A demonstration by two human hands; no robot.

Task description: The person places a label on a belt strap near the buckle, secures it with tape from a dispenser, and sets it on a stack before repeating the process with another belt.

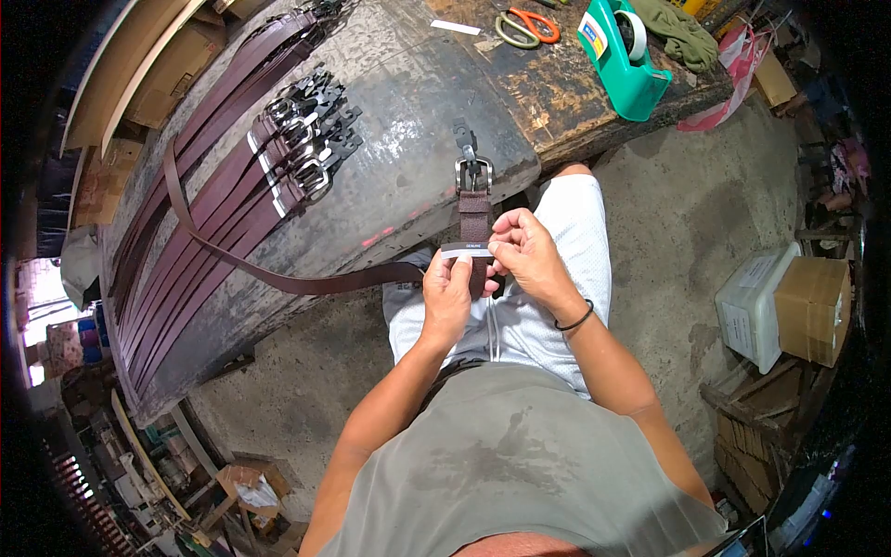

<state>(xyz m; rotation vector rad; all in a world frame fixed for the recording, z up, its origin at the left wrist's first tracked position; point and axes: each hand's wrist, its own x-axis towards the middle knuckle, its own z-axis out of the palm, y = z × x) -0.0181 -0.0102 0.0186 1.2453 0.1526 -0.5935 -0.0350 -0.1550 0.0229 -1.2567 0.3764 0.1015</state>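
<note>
A dark brown belt lies with its silver buckle on the table's front edge, its strap curving away to the left. Across the belt, over my lap, is a narrow pale label strip with small print. My left hand pinches the strip and belt from the left, thumb on top. On the right end of the strip, my right hand has its thumb and index finger pressed together. Several more brown belts lie side by side on the grey table, their buckles bunched at the top.
A green tape dispenser, orange-handled scissors and a white strip are on the wooden tabletop. At the right, a lidded plastic box stands beside a cardboard box. Shelving with cardboard is at the upper left.
</note>
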